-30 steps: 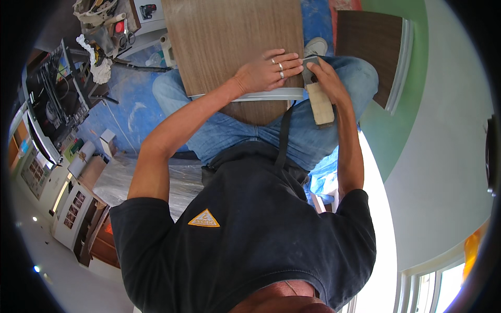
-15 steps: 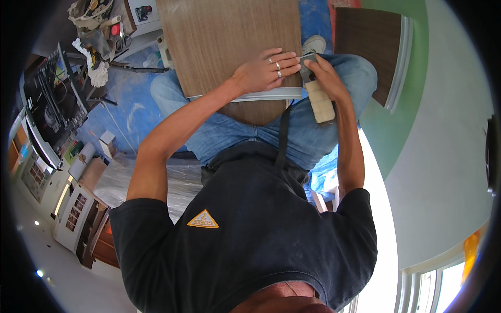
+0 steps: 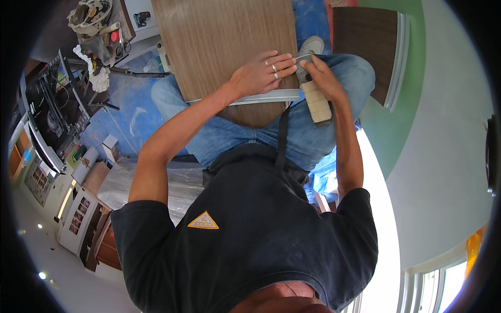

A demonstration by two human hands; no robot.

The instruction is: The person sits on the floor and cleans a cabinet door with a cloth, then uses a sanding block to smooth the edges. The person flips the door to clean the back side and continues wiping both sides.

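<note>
My left hand [image 3: 265, 74], with rings on its fingers, lies palm down on a brown wood-grain panel [image 3: 224, 36], fingers spread. Its fingertips reach the panel's right edge. A pale grey strip [image 3: 271, 96] runs along the panel's near edge, above my lap. In my right hand [image 3: 323, 78] is a tool with a grey metal front [image 3: 303, 61] and a long cream-coloured block [image 3: 316, 101] at its rear. The tool's metal front is beside the panel's right edge, close to my left fingertips; whether it touches the edge cannot be made out.
Another dark brown panel [image 3: 362, 49] with a grey strip leans by the green-and-grey wall at right. Blue sheeting [image 3: 128, 115] covers the floor. At left are a black metal frame [image 3: 57, 99], scissors [image 3: 122, 48], a tool bag [image 3: 90, 15] and a white rag [image 3: 99, 78].
The panel and my left hand sit slightly further left in view. My right hand and the tool have shifted slightly left too, the grip unchanged.
</note>
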